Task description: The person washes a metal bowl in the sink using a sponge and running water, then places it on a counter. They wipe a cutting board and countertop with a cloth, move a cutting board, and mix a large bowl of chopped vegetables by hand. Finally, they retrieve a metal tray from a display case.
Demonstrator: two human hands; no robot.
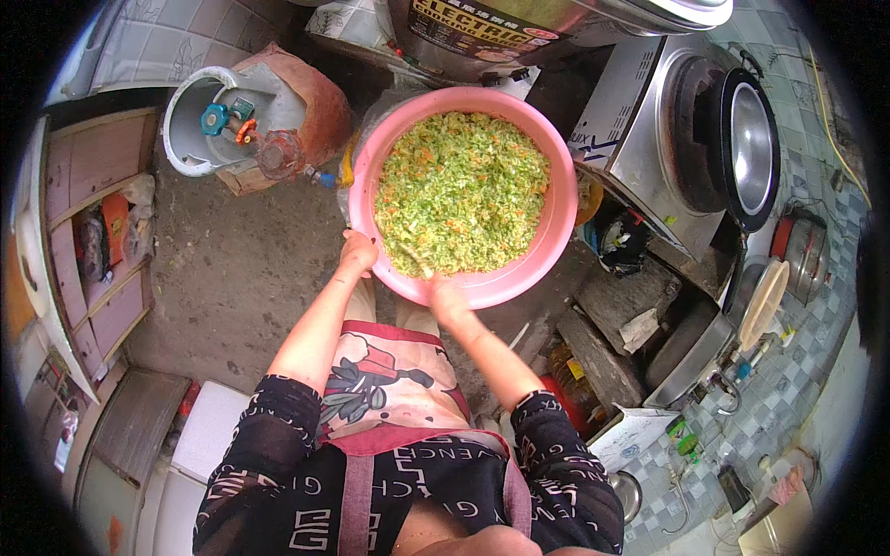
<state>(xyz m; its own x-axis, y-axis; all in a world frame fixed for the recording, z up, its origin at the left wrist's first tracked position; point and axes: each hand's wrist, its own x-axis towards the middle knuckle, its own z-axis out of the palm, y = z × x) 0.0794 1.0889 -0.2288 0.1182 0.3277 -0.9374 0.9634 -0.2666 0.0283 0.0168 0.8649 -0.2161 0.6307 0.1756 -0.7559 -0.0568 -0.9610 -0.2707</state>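
A large round pink plastic basin [567, 201] stands before me, filled with finely chopped green vegetable mixed with orange bits [462, 191]. My left hand [359, 251] grips the basin's rim at its near left side, fingers curled over the edge. At the near side of the basin, my right hand [446, 297] is slightly blurred and closed around a pale, thin utensil [419, 263], whose far end goes into the chopped vegetable. The utensil's exact kind cannot be told. Below the basin, a patterned apron [396, 382] covers my lap.
A gas cylinder [278, 118] with a blue valve knob stands at the upper left. Beyond the basin is a large electric cooking barrel [480, 35]. A metal stove [626, 118] with a wok [754, 149] is on the right, near a steel sink [688, 354]. Shelves [104, 229] stand at the left.
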